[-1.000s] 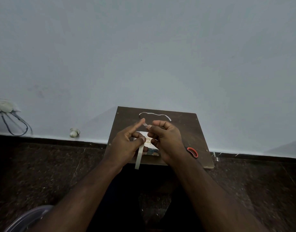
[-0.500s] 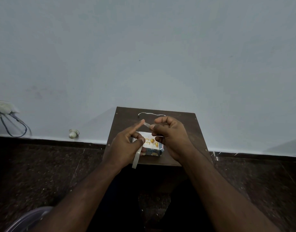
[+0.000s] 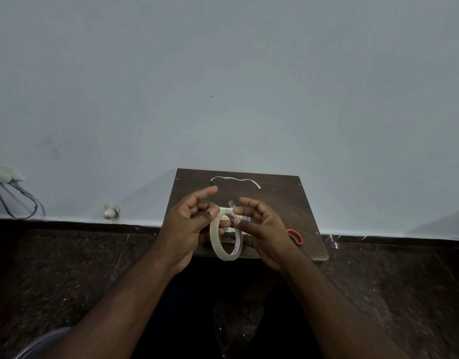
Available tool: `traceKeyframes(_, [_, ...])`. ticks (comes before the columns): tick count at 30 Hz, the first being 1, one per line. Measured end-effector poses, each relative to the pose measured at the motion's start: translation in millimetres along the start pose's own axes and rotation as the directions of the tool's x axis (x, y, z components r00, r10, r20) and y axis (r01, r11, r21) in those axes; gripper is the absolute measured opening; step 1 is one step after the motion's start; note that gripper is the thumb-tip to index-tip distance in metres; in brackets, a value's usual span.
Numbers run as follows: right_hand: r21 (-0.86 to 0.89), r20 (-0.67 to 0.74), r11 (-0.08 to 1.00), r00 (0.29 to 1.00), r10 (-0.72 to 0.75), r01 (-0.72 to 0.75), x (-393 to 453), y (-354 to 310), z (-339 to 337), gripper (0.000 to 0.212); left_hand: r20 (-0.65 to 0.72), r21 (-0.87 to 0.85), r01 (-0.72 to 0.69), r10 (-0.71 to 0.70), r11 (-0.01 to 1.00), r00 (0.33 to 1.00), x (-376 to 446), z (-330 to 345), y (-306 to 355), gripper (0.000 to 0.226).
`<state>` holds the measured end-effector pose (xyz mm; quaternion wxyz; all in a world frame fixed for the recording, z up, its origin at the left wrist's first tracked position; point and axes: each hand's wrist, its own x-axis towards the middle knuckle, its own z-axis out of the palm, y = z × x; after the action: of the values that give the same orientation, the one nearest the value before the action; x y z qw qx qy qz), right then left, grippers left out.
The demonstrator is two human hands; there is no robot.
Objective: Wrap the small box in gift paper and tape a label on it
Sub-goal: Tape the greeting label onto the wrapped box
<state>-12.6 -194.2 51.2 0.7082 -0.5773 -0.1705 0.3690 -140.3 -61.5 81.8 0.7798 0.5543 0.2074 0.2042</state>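
Pinched at its top between your left hand (image 3: 189, 224) thumb and fingers, the pale thin ring of adhesive tape (image 3: 225, 235) hangs above the dark wooden board (image 3: 275, 198). Your right hand (image 3: 262, 229) pinches its loose end. It looks light, stiff and sticky; hold the rim. The small box is hidden behind.

A dark wooden board (image 3: 288, 200) lies on the floor against a pale wall (image 3: 223, 73); a cable (image 3: 18, 200) hangs far left.
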Motion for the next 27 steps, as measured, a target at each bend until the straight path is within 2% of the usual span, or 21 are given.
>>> traceKeyframes(3, [0.053, -0.034, 0.998, 0.999, -0.032, 0.034, 2, 2, -1, 0.045, -0.044, 0.038, -0.003, 0.005, 0.999, 0.999, 1, -1, 1, 0.035])
traceKeyframes(6, [0.009, -0.076, 0.992, 0.989, -0.126, 0.127, 4, 0, -3, 0.048, -0.13, 0.113, -0.024, 0.039, 0.993, 0.991, 5, -6, -2, 0.03])
traceKeyframes(12, [-0.156, -0.067, 0.95, 0.956, -0.285, 0.272, 0, -10, -3, 0.055, -0.22, -0.058, 0.079, -0.09, 0.995, 0.971, 5, -5, 1, 0.025])
traceKeyframes(16, [-0.176, -0.046, 0.928, 0.939, -0.342, 0.329, -1, -11, -4, 0.054, -0.255, -0.114, 0.132, -0.158, 0.985, 0.954, 5, -5, 1, 0.024])
traceKeyframes(19, [-0.177, -0.042, 0.92, 0.931, -0.363, 0.351, -1, -12, -3, 0.054, -0.226, -0.17, 0.18, -0.216, 0.969, 0.95, 6, -5, 1, 0.025])
traceKeyframes(22, [-0.173, -0.041, 0.919, 0.93, -0.366, 0.355, -1, -10, -3, 0.054, -0.171, -0.248, 0.292, -0.339, 0.924, 0.925, 6, -5, 1, 0.022])
traceKeyframes(25, [-0.176, -0.06, 0.922, 0.931, -0.36, 0.345, -2, -7, -5, 0.053, -0.045, -0.329, 0.427, -0.465, 0.843, 0.884, 6, -5, 0, 0.024])
traceKeyframes(27, [-0.177, -0.074, 0.924, 0.931, -0.356, 0.339, -2, -6, -7, 0.054, 0.042, -0.367, 0.469, -0.49, 0.803, 0.871, 6, -7, -1, 0.03])
